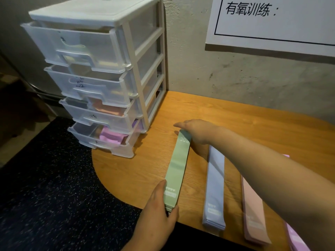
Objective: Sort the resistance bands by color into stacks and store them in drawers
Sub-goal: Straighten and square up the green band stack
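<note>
A stack of green resistance bands (pixel 176 167) lies lengthwise on the wooden table (pixel 244 124). My left hand (pixel 159 205) grips its near end, thumb at the end and fingers along the left side. My right hand (pixel 196 132) holds its far end, fingers over the top. To the right lie a blue stack (pixel 215 187), a pink stack (pixel 253 211) and a purple stack (pixel 295 238), partly hidden by my right arm. A white drawer unit (pixel 108 69) with four clear drawers stands at the table's left; all drawers are pulled out somewhat.
The lowest drawer (pixel 101 136) holds purple bands, the one above it (pixel 97 113) orange-pink ones. A concrete wall with a white printed sheet (pixel 272 20) backs the table. Dark speckled floor (pixel 54 178) lies left of the table's rounded edge.
</note>
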